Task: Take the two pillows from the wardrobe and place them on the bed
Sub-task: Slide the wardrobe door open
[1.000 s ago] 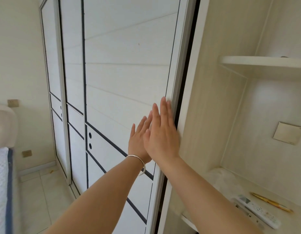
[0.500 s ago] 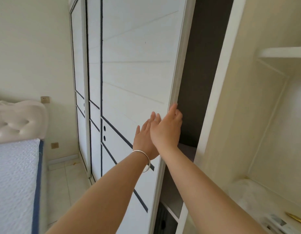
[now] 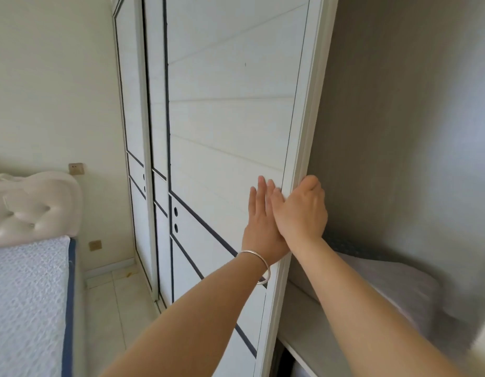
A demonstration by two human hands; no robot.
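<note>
The white sliding wardrobe door [image 3: 230,126] stands partly open, showing a grey interior. My right hand [image 3: 301,210] curls its fingers around the door's right edge. My left hand [image 3: 260,221], with a silver bangle at the wrist, lies flat against the door's face just left of it. Inside, a pale pillow [image 3: 385,281] rests on the wardrobe shelf [image 3: 312,330], with a darker dotted one [image 3: 344,246] behind it, partly hidden by my right arm. The bed [image 3: 26,295], with a white quilted mattress, lies at the lower left.
A tufted white headboard [image 3: 31,208] stands at the left against the wall. Tiled floor [image 3: 113,303] runs between the bed and the wardrobe. Two more wardrobe door panels [image 3: 137,104] continue toward the far wall.
The door has slid left, widening the gap and exposing the pillows on the shelf. My right hand went from flat on the door to hooked around its edge. The view swung left.
</note>
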